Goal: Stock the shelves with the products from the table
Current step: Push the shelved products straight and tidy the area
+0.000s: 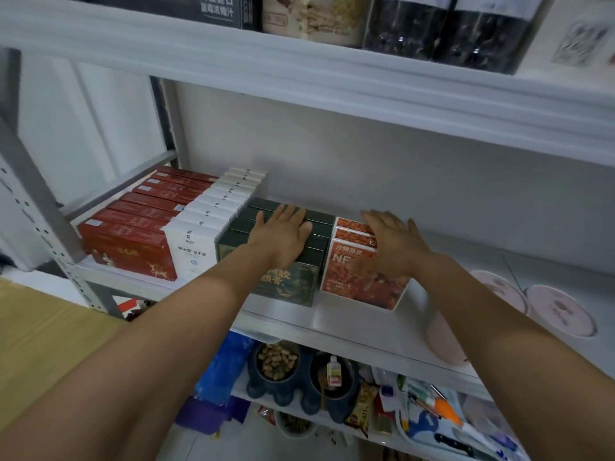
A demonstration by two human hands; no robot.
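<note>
Both lie open and flat: left grip (283, 234) on the green boxes (289, 284), right grip (396, 244) on the orange boxes (352, 277), on the middle shelf (349, 324). Press evenly, sliding the rows flush without tipping them.

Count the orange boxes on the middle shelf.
3, in one row front to back: the front orange box, a second box behind it, a third box rearmost. The right hand lies over them and may hide more.

Left hand (283, 232) flat on green boxes (299, 281); right hand (394, 241) on orange boxes (352, 277).
</note>
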